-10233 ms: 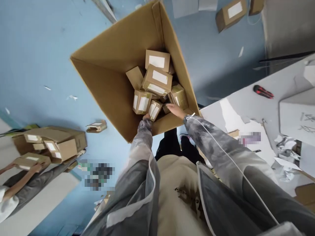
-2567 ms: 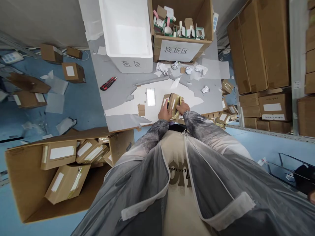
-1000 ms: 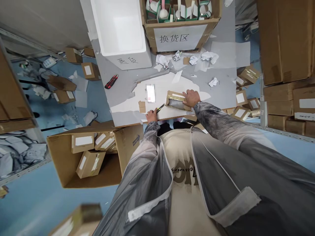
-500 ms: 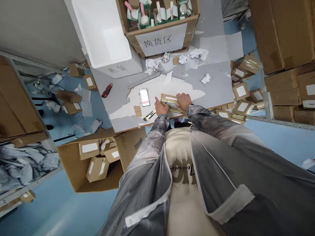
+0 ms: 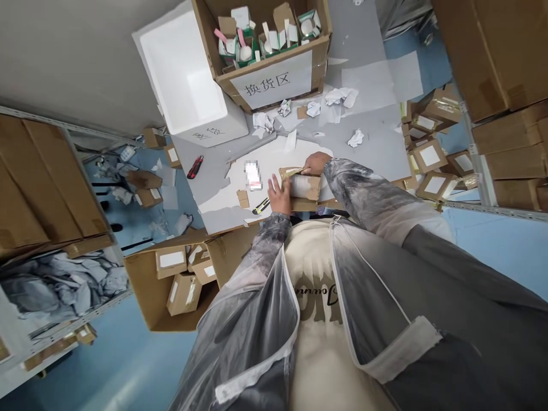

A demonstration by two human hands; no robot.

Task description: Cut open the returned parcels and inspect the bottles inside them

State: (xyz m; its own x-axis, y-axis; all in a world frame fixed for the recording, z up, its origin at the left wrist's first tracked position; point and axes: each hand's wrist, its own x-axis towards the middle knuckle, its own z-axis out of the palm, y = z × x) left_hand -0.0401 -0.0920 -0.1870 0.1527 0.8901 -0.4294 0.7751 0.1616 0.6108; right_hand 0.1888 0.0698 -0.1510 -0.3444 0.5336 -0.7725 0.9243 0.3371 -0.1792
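Observation:
A small cardboard box lies at the table's near edge with its top open. Something white shows inside it. My right hand is closed on the raised flap at the box's far side. Against the box's left side rests my left hand, fingers spread. A yellow-and-black utility knife lies just left of that hand. Beyond it are a phone with a blurred screen and a small piece of cardboard.
A white foam box and a labelled carton of small boxes stand at the back. Crumpled paper and a red utility knife lie on the table. A large carton of parcels stands at lower left.
The box has gone from closed to open, its flap lifted by my right hand. My left hand's fingers have spread. The view has shifted slightly.

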